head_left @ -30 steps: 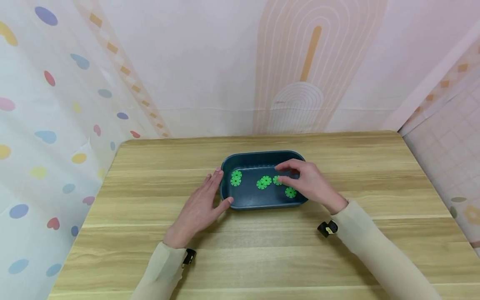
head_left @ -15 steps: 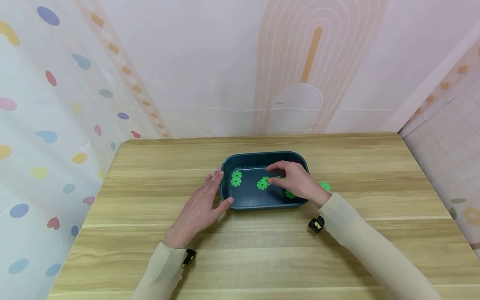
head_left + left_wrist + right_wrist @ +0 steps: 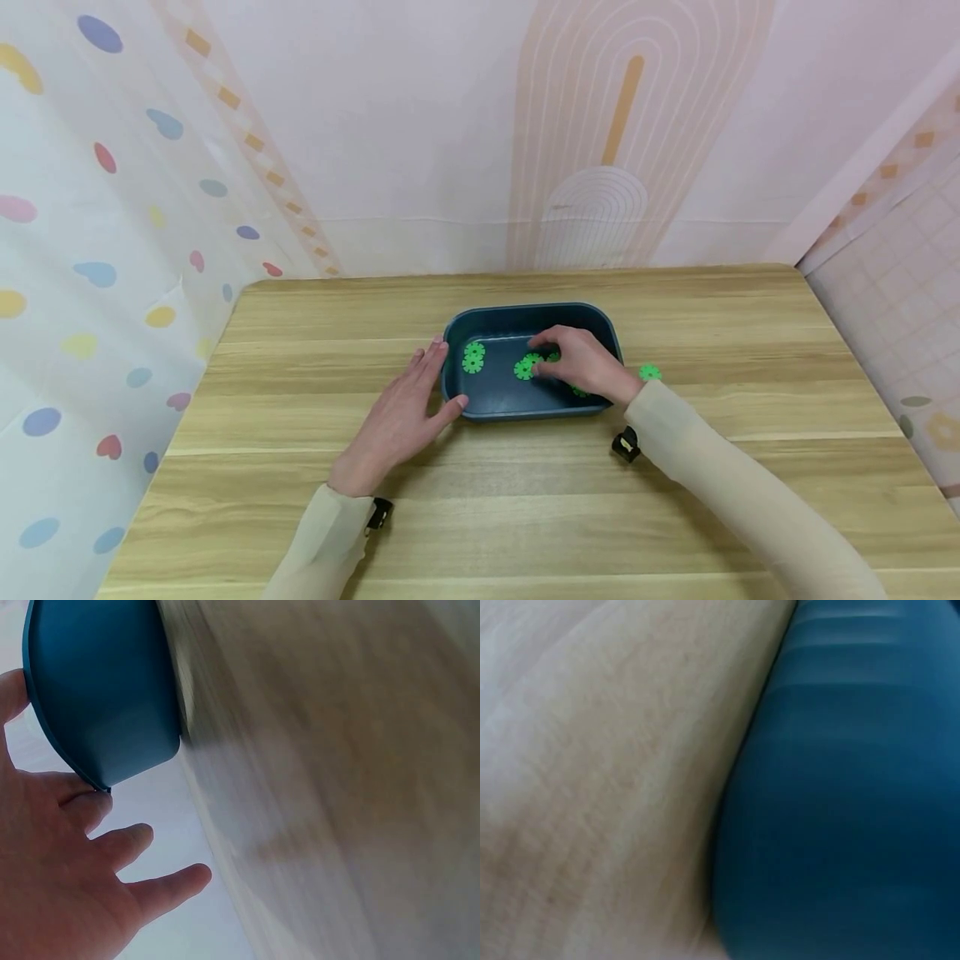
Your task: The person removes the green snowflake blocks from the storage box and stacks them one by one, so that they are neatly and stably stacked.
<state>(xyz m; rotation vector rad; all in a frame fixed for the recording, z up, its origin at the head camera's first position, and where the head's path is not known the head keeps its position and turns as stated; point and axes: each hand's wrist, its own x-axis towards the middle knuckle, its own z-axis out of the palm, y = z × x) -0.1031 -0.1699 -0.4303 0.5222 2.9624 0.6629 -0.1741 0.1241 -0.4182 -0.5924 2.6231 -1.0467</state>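
A dark blue oval-cornered tray (image 3: pixel 510 414) sits on the table with several green notched snowflake discs in it. Two discs (image 3: pixel 473 357) overlap at its left end. Near the middle lies another overlapping pair of discs (image 3: pixel 523 369), and others are partly hidden under my right hand. That right hand (image 3: pixel 581 360) reaches in over the right wall, thumb tip at the middle pair, index finger held apart from the thumb. My left hand (image 3: pixel 397 415) rests against the tray's left end with fingers spread; the left wrist view shows thumb and fingertips at the rim (image 3: pixel 56 750).
One green snowflake disc (image 3: pixel 649 372) lies on the wooden table (image 3: pixel 480 508) just right of the tray. A patterned cloth (image 3: pixel 420 150) hangs behind the table. The right wrist view shows only the tray's outer wall (image 3: pixel 840 810) and the tabletop.
My right hand has moved left and deeper over the tray, to the middle discs. The disc on the table at right has come into sight from behind it. The left hand stays put.
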